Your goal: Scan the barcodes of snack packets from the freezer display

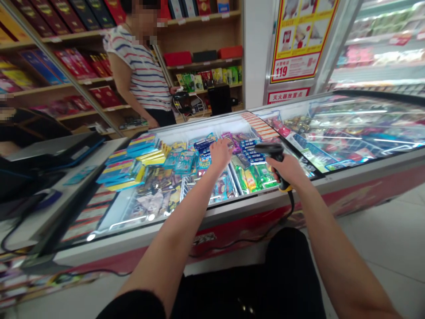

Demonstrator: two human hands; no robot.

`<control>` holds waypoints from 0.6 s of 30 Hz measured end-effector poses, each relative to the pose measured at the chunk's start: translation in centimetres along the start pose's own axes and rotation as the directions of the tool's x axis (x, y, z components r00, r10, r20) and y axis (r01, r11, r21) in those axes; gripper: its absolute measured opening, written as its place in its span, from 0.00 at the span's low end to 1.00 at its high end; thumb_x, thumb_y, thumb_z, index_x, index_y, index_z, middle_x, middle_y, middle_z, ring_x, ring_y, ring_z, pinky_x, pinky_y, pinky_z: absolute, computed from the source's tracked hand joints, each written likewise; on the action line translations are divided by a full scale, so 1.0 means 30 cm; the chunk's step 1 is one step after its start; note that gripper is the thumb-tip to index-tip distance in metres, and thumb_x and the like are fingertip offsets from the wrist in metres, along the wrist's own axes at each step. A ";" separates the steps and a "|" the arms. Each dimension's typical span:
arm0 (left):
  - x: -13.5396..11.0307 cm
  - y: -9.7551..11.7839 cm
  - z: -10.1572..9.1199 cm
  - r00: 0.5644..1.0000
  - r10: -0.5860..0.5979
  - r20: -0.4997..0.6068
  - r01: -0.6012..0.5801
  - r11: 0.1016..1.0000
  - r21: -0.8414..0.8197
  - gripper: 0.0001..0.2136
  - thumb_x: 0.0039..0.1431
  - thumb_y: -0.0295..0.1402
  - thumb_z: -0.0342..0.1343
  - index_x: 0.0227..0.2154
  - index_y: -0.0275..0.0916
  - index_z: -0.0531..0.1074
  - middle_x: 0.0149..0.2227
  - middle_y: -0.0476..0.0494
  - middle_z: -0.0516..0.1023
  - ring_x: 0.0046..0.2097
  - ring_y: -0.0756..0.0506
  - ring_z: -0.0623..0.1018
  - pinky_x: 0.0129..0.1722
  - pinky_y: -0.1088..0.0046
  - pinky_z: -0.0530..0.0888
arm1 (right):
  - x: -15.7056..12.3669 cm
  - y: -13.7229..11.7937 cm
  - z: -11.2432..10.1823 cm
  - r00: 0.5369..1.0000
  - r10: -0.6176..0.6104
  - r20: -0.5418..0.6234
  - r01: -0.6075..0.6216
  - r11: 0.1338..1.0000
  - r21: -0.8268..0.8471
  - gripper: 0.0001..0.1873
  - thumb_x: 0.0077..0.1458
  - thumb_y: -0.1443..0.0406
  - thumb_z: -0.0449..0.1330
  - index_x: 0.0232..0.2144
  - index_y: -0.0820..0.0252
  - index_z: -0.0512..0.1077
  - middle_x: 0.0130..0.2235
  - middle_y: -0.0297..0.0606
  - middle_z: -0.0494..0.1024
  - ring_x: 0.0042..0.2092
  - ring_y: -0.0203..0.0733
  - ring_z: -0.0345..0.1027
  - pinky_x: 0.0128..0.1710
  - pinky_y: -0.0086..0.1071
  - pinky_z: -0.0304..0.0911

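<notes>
My right hand (289, 170) is wrapped round the handle of a black barcode scanner (270, 149) with a yellow patch at its base. A black cord runs down from it. My left hand (221, 155) hovers around the middle of a chest freezer (229, 208), over dark blue snack packets (205, 144); its fingers are bent and slightly apart, and I see nothing held in them. Nearby lie light blue packets (184, 161) and a stack of blue-and-yellow packets (141, 150). Green packets (255, 177) sit below the scanner, beside blue-and-white packets (253, 153).
A person in a striped top (146, 71) stands behind the freezer near goods shelves (206, 22). Another person in dark clothes (29, 124) is at the left, by a counter (76, 177). The scanner cord (245, 241) hangs along the freezer front. A lit fridge (385, 57) stands at right.
</notes>
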State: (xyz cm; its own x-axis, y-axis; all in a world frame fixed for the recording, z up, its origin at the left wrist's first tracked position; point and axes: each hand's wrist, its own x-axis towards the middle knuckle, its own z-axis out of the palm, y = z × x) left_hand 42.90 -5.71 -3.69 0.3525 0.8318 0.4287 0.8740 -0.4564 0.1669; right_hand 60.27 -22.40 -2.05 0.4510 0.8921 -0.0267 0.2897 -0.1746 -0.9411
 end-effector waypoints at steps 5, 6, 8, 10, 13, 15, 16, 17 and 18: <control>-0.048 -0.176 -0.042 0.999 -0.037 -0.002 0.037 0.993 0.113 0.14 0.64 0.38 0.53 0.50 0.40 0.71 0.50 0.38 0.75 0.54 0.38 0.71 0.61 0.57 0.58 | -0.004 -0.048 0.113 0.998 -0.025 0.057 0.028 0.999 -0.047 0.13 0.54 0.60 0.63 0.23 0.59 0.65 0.16 0.32 0.69 0.15 0.34 0.62 0.13 0.26 0.60; -0.058 -0.206 -0.048 0.999 -0.035 -0.007 0.036 0.989 0.141 0.14 0.64 0.38 0.54 0.49 0.39 0.72 0.50 0.37 0.75 0.54 0.38 0.72 0.62 0.56 0.57 | -0.004 -0.056 0.141 0.996 -0.032 0.078 0.037 0.997 -0.060 0.14 0.54 0.60 0.63 0.23 0.59 0.65 0.15 0.32 0.68 0.14 0.34 0.62 0.13 0.27 0.60; -0.078 -0.256 -0.056 1.000 -0.025 0.000 0.024 0.983 0.184 0.14 0.62 0.38 0.56 0.47 0.39 0.73 0.48 0.36 0.76 0.53 0.37 0.72 0.64 0.53 0.54 | -0.002 -0.070 0.197 0.991 -0.046 0.128 0.053 0.997 -0.053 0.15 0.55 0.60 0.62 0.22 0.58 0.64 0.14 0.32 0.68 0.14 0.35 0.61 0.13 0.27 0.59; -0.093 -0.289 -0.061 1.000 -0.011 0.022 0.006 0.981 0.196 0.13 0.60 0.39 0.58 0.46 0.41 0.74 0.46 0.37 0.78 0.53 0.36 0.73 0.65 0.51 0.52 | -0.001 -0.080 0.251 0.985 -0.051 0.164 0.059 0.997 -0.044 0.14 0.55 0.59 0.61 0.22 0.58 0.64 0.14 0.33 0.68 0.14 0.35 0.61 0.13 0.28 0.60; -0.105 -0.313 -0.065 0.998 0.017 0.057 -0.027 0.985 0.173 0.12 0.60 0.40 0.58 0.45 0.44 0.74 0.45 0.40 0.79 0.53 0.37 0.73 0.66 0.50 0.50 | -0.005 -0.095 0.318 0.979 -0.065 0.192 0.072 0.997 -0.029 0.13 0.55 0.60 0.62 0.24 0.58 0.65 0.16 0.33 0.69 0.15 0.36 0.64 0.13 0.27 0.60; -0.106 -0.317 -0.068 0.996 0.030 0.084 -0.043 0.986 0.160 0.11 0.60 0.40 0.57 0.44 0.45 0.75 0.44 0.41 0.80 0.53 0.38 0.74 0.66 0.50 0.51 | -0.010 -0.103 0.348 0.979 -0.055 0.197 0.061 0.998 -0.026 0.13 0.54 0.59 0.63 0.24 0.58 0.66 0.16 0.32 0.69 0.16 0.36 0.64 0.14 0.27 0.60; -0.106 -0.317 -0.070 0.994 0.036 0.100 -0.051 0.987 0.153 0.11 0.60 0.41 0.57 0.44 0.46 0.75 0.43 0.42 0.81 0.53 0.38 0.74 0.65 0.50 0.51 | -0.012 -0.106 0.358 0.980 -0.044 0.196 0.051 0.998 -0.031 0.13 0.53 0.59 0.63 0.25 0.58 0.66 0.16 0.32 0.69 0.16 0.36 0.64 0.14 0.27 0.60; -0.105 -0.316 -0.072 0.993 0.041 0.115 -0.057 0.988 0.144 0.11 0.60 0.41 0.57 0.43 0.46 0.75 0.43 0.42 0.81 0.52 0.38 0.75 0.65 0.50 0.51 | -0.014 -0.108 0.365 0.981 -0.036 0.192 0.043 0.998 -0.036 0.13 0.53 0.59 0.64 0.25 0.58 0.66 0.16 0.32 0.69 0.15 0.36 0.64 0.14 0.27 0.60; -0.104 -0.315 -0.074 0.991 0.048 0.126 -0.064 0.989 0.130 0.11 0.60 0.41 0.57 0.43 0.45 0.75 0.42 0.43 0.81 0.52 0.38 0.75 0.65 0.51 0.50 | -0.014 -0.110 0.369 0.982 -0.032 0.185 0.040 0.998 -0.040 0.13 0.53 0.59 0.64 0.24 0.58 0.66 0.16 0.32 0.69 0.15 0.35 0.64 0.14 0.27 0.60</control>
State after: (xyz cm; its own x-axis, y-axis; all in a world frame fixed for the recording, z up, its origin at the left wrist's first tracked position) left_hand 32.79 -4.70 -4.64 0.4332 0.8425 0.3204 0.8857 -0.4638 0.0220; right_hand 49.77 -17.59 -2.68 0.2772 0.9590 -0.0588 0.3407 -0.1553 -0.9272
